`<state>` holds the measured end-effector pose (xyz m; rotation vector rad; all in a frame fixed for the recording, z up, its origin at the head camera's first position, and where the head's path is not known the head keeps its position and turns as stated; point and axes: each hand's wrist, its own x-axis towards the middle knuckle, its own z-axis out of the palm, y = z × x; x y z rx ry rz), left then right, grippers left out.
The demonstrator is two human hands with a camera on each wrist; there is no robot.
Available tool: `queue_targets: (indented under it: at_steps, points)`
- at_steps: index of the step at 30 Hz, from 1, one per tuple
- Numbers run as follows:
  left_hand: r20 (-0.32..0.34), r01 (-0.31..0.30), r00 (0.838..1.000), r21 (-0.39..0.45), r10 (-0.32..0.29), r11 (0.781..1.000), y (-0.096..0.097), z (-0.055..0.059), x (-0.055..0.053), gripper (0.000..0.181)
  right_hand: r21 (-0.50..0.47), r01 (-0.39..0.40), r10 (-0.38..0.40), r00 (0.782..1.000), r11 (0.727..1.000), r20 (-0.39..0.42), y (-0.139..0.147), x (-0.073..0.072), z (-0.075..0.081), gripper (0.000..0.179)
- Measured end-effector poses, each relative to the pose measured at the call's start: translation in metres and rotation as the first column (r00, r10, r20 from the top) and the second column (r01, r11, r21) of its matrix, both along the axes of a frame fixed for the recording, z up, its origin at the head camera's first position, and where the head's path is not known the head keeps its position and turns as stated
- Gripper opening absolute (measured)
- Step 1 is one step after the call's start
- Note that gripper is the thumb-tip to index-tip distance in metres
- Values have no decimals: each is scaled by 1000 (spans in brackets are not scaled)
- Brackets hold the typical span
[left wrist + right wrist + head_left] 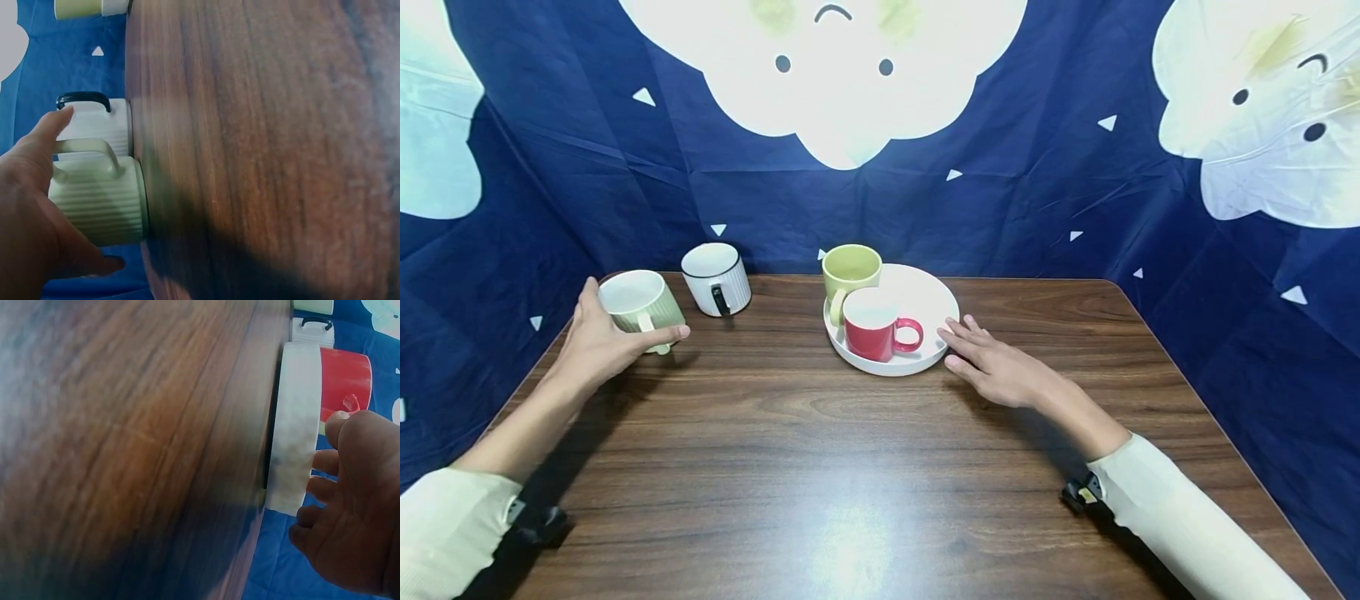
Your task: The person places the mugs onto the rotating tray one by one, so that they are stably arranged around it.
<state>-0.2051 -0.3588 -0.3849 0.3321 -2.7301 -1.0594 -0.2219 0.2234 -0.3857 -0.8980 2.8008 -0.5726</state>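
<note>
At the left of the table my left hand (598, 346) spreads around a pale green ribbed mug (664, 305), thumb in front near the handle and fingers on the far left side. In the left wrist view a gap shows between the lower finger and this mug (100, 206). My right hand (1000, 367) has its fingers stretched out over the right rim of a white round plate (928, 292). On that plate stand a red mug (868, 340), handle to the right, and a yellow-green mug (850, 267) behind it.
A white ribbed mug (718, 279) with black rim and black handle stands near the back edge, just right of the pale green one. Beyond the wooden table (820, 450) hangs a dark blue cloth (1037, 217) with cloud faces, along the back and sides.
</note>
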Motion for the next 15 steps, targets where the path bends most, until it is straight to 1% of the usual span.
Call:
queue_targets:
  at_steps: [3, 6, 10, 12, 15]
  points:
    - [0, -20, 1000, 19, 20, 1000, 2, -2, 4, 153, -3, -8, 8, 1000, 1000, 0, -1, 2, 0, 60]
    - [-8, -25, 1000, 50, 26, 998, 5, -5, 9, 149, -10, -10, 10, 1000, 1000, 0, -1, 4, 0, 60]
    - [-27, -8, 1000, 87, 11, 996, 11, -8, 17, 141, -26, -11, 11, 1000, 1000, -2, -1, 6, 1, 58]
    - [-43, -3, 999, 97, 7, 995, 13, -8, 20, 136, -30, -14, 14, 1000, 999, -1, -1, 7, 1, 58]
    - [-49, 2, 999, 97, 3, 995, 16, -8, 24, 132, -36, -29, 29, 1000, 999, 0, -1, 8, 3, 58]
